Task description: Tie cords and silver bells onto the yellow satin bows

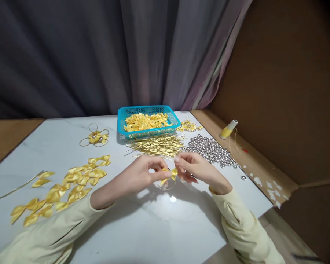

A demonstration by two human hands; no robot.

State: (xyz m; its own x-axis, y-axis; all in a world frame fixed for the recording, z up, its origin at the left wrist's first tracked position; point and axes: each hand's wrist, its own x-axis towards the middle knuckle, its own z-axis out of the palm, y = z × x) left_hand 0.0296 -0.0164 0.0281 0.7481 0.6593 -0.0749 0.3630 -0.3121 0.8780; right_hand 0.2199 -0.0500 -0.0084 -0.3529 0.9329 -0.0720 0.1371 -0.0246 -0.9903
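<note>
Small yellow satin bow (175,172): just right of the frame's centre, over the white marble-patterned worktop (143,234) and between the 2 hands; a thin gold wire loop (168,189) shows beneath it.
Left hand (143,176): grip closed, pinching the bow between thumb and fingertips. Too hard a pinch would probably crease the satin; too light a pinch could let it twist.
Right hand (194,165): fingers bent beside the bow; I cannot tell whether its grip is closed on a wire end or holds nothing. If it has wire, an uneven tug might bend the loop out of round.
Heap of shiny silver oval beads (209,148): right of centre, near the right hand. A careless wrist could scatter it; 1 stray bead (243,178) lies apart to the lower right, where a knock may send it off the worktop.
Pile of straight gold wires (158,145): just above the hands in the frame. Knuckles could catch the ends and tangle the strands.
Loose yellow satin bows (78,176): spread across the left, near the pale yellow left sleeve (52,233). A dragging forearm could shift or flatten them.
</note>
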